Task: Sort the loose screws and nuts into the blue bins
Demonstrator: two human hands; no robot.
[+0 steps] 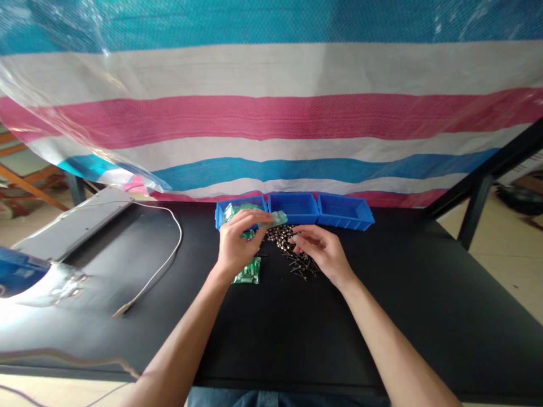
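My left hand [240, 240] pinches a small clear greenish plastic bag [279, 217] between thumb and fingers, just in front of the blue bins. What the bag contains is too small to tell. Close by on the right, my right hand [323, 252] has its thumb and fingertips drawn together over the edge of a pile of small shiny metal fasteners [282, 237]. Whatever sits in that pinch is too small to make out. Longer screws or pins [302, 265] lie loose below it. Under my left wrist rests a green filled packet [250, 271].
Three blue bins [293, 208] stand in a row at the black table's [297, 339] back; the left one holds green packets [237, 208]. A white cable [172, 257], a grey panel [80, 223] and a clear bag [63, 282] lie leftward. Striped sheeting [271, 116] hangs behind.
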